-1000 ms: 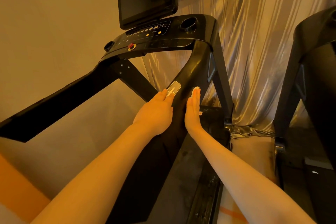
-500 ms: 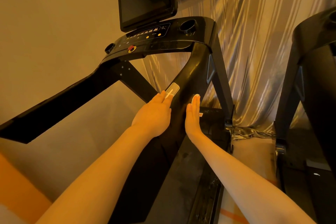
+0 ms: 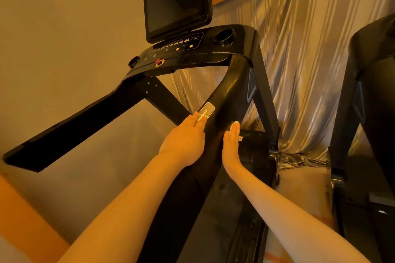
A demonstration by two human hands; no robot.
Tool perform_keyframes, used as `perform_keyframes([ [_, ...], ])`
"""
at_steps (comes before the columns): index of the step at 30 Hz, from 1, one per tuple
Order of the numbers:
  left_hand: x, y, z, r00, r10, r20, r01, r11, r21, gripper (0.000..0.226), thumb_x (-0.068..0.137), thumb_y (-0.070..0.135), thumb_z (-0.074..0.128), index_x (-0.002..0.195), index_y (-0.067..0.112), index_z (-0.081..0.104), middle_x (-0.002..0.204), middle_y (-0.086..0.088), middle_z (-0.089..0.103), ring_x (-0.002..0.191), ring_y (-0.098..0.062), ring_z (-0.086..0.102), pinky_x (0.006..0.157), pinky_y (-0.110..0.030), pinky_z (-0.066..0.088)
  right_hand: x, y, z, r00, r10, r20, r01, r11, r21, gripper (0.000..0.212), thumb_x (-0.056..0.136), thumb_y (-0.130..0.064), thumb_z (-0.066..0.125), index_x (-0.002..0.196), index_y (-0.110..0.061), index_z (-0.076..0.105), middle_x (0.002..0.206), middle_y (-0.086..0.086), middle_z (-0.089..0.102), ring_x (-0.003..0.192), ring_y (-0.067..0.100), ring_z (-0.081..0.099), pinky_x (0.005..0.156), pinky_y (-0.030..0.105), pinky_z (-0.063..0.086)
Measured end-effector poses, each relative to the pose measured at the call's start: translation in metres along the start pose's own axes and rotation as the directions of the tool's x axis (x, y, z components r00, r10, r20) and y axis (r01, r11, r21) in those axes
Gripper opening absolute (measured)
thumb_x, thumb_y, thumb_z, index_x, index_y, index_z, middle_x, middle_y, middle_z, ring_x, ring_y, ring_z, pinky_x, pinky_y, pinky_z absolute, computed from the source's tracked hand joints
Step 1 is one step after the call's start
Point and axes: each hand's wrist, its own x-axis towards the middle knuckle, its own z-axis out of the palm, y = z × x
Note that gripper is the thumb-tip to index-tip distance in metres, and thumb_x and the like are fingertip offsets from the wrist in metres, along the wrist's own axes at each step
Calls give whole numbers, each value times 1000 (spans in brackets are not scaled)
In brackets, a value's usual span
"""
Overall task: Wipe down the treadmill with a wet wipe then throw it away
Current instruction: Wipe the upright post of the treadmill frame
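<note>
1. The treadmill (image 3: 230,83) is glossy black all over, frame, handrails and console alike.
2. Its screen (image 3: 177,0) is dark, framed in black.
3. The console carries a red button (image 3: 158,61) on a yellow ring, two orange-yellow dots and a row of small pale symbols.
4. A silver-grey sensor plate (image 3: 206,111) with a pale centre bar sits on the black handrail.
5. The wet wipe (image 3: 234,124) is white.
6. The curtain (image 3: 310,60) is shiny silver-grey with vertical lighter and darker stripes.
7. The wall (image 3: 64,38) is plain tan; an orange band (image 3: 25,215) runs below it.
8. A second machine (image 3: 374,92) is black.
</note>
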Motion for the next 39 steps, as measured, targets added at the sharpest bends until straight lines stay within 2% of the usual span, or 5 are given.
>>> perform_keyframes([
  [6, 0, 0, -1, 1000, 0, 6, 0, 1000, -11, 53, 106, 31, 33, 155, 25, 16, 164, -1, 11, 149, -23, 18, 115, -35, 29, 4, -23, 5, 995, -89, 34, 89, 996, 0, 61, 97, -52, 23, 147, -37, -9, 162, -10, -10, 149, 10, -11, 123, 44, -2],
  [12, -6, 1, -8, 999, 8, 32, -7, 999, -35, 55, 106, 32, 35, 156, 26, 13, 164, 1, 8, 149, -22, 14, 116, -36, 27, 3, -54, 7, 935, -328, 135, 341, 936, -82, 74, 91, -75, 16, 150, -33, 2, 159, -18, -5, 148, 3, -10, 118, 17, -6],
  [17, -21, -6, -19, 994, 47, 100, -49, 999, 16, 57, 106, 35, 34, 156, 27, 9, 164, 4, 5, 150, -20, 13, 117, -34, 25, 26, -72, -6, 901, -333, 276, 403, 879, -254, 67, 97, -47, 18, 154, -13, 15, 163, 2, 12, 150, 14, 1, 123, 40, 4],
  [31, -71, -27, -22, 993, 86, 85, -78, 993, -88, 54, 105, 33, 35, 155, 27, 16, 163, 7, 8, 148, -12, 14, 115, -24, 19, -31, -82, 11, 722, -535, 438, 670, 699, -250, 68, 101, -58, 15, 141, -14, 49, 146, 1, 48, 140, 11, 36, 120, 26, 15],
  [39, -75, -24, -22, 996, 73, 50, -64, 983, -173, 51, 105, 29, 37, 154, 27, 21, 163, 8, 10, 148, -11, 14, 115, -24, 20, 13, -82, 3, 822, -421, 384, 562, 713, -421, 55, 103, -38, 18, 143, -13, 46, 150, 3, 43, 146, 15, 24, 123, 40, 9],
])
